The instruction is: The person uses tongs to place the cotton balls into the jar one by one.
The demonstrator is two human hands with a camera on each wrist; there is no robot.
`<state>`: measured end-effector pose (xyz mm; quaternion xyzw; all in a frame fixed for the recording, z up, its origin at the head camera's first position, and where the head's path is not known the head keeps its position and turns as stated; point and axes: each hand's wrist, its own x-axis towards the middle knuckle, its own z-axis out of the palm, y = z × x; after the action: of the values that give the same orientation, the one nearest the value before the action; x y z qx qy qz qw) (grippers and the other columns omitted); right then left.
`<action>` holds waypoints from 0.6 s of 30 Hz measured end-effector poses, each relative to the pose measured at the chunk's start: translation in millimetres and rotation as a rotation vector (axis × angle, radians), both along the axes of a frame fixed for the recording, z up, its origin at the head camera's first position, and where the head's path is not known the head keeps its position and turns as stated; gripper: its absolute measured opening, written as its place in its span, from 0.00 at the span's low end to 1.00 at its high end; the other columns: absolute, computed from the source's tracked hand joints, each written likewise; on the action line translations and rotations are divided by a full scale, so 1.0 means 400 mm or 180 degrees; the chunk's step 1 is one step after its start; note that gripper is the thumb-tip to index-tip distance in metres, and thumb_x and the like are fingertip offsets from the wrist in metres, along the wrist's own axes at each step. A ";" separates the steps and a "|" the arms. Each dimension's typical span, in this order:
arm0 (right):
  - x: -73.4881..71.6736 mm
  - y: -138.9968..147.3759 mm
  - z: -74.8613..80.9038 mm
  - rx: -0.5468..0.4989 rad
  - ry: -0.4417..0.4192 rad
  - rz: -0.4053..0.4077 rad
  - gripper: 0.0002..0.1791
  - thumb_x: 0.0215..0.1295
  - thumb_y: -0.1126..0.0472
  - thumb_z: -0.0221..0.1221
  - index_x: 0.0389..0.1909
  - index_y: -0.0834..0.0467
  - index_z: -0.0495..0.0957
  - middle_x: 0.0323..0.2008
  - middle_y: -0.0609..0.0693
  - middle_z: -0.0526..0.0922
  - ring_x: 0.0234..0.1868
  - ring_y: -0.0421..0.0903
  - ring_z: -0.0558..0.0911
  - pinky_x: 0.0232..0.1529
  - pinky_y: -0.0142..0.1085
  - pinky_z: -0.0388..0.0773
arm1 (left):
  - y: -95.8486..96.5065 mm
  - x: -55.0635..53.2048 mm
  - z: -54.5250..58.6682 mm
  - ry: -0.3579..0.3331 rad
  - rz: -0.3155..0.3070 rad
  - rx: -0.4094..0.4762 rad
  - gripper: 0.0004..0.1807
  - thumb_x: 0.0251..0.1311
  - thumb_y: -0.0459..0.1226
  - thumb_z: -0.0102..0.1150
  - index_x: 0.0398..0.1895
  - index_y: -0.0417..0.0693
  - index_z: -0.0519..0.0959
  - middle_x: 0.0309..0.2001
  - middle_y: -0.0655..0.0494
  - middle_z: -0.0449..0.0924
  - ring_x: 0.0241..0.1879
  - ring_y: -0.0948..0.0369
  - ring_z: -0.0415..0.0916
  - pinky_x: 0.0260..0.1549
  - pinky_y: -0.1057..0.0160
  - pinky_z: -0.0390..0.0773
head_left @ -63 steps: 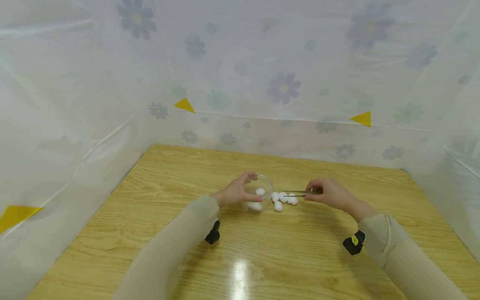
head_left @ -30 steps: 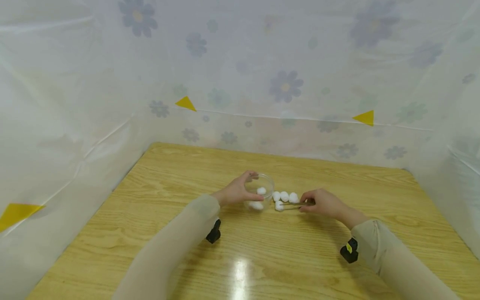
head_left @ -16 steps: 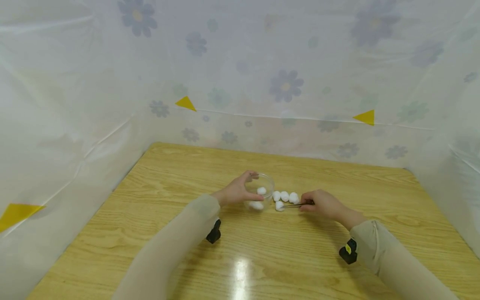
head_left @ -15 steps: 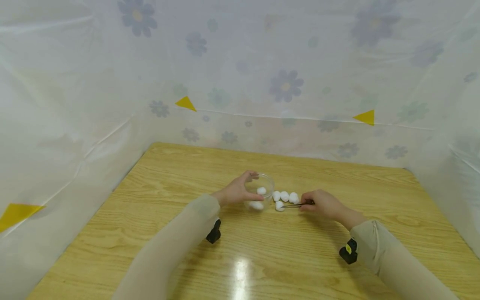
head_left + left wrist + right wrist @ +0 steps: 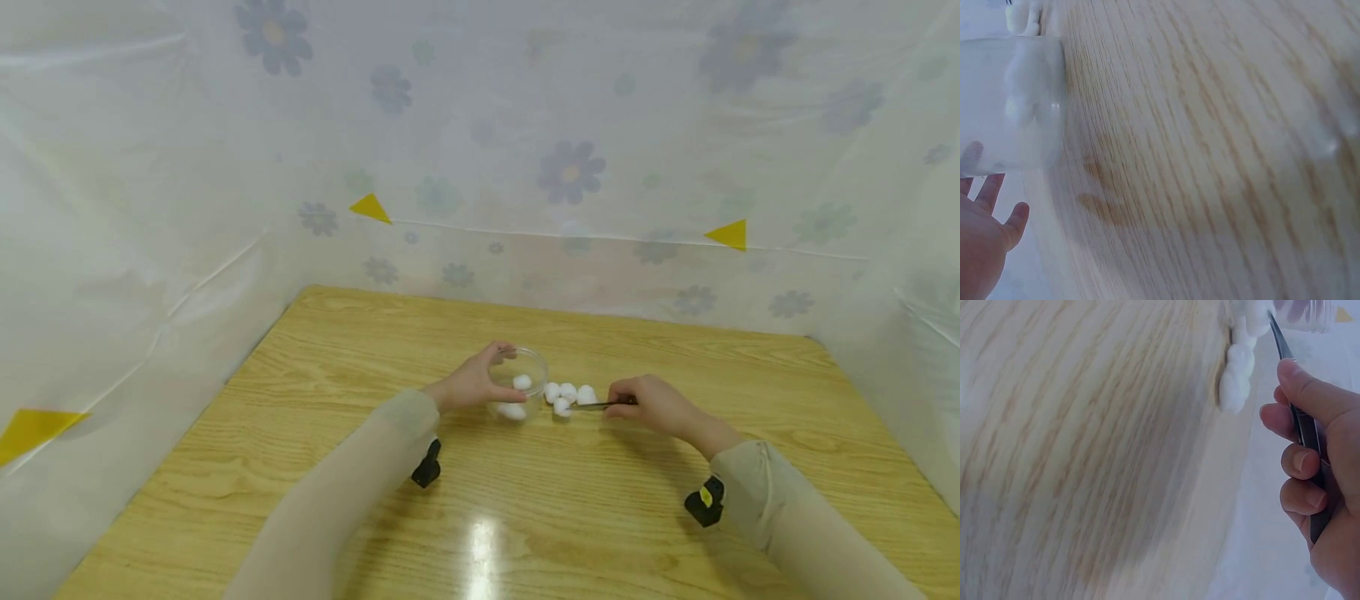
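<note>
My left hand (image 5: 474, 381) grips the side of a clear round jar (image 5: 534, 367), thumb at the front and fingers behind. White cotton balls (image 5: 513, 412) lie inside the jar. In my right hand (image 5: 656, 405) is a pair of tweezers (image 5: 1307, 434), pinched between thumb and fingers. The tweezer tips are closed on one cotton ball (image 5: 562, 407), just right of the jar. Behind it, a short row of cotton balls (image 5: 568, 392) sits on the table. The left wrist view shows the jar's side (image 5: 997, 106) with cotton inside.
The wooden table (image 5: 420, 517) extends around both hands. Translucent flowered sheeting (image 5: 480, 150) encloses it at the back and sides, with yellow triangles (image 5: 729, 236) on it. A black wrist camera (image 5: 705, 502) sits below the right cuff.
My right hand brought the tweezers down and toward me to the front cotton ball. Their tips closed on it, and it has shifted slightly up. The left hand and jar stay put.
</note>
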<state>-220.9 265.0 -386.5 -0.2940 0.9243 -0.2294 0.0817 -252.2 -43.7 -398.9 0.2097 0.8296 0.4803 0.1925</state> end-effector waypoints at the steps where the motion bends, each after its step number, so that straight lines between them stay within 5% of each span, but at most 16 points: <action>1: 0.000 0.001 0.002 -0.0003 -0.0007 -0.0003 0.05 0.62 0.59 0.60 0.28 0.55 0.79 0.23 0.47 0.80 0.18 0.32 0.67 0.21 0.29 0.65 | 0.000 0.000 0.001 -0.0001 0.0003 0.0002 0.46 0.51 0.47 0.68 0.70 0.54 0.53 0.70 0.57 0.57 0.71 0.54 0.51 0.65 0.47 0.59; 18: 0.002 0.014 0.029 -0.0083 0.0050 -0.0076 0.07 0.63 0.57 0.59 0.30 0.56 0.80 0.23 0.48 0.80 0.19 0.33 0.66 0.21 0.30 0.65 | 0.002 0.003 0.001 0.0009 0.0023 -0.0024 0.47 0.51 0.48 0.68 0.71 0.54 0.52 0.70 0.57 0.57 0.71 0.54 0.52 0.65 0.48 0.61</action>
<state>-220.0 270.8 -374.7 -0.2858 0.9253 -0.2400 0.0679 -250.9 -43.0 -398.4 0.2066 0.8325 0.4776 0.1903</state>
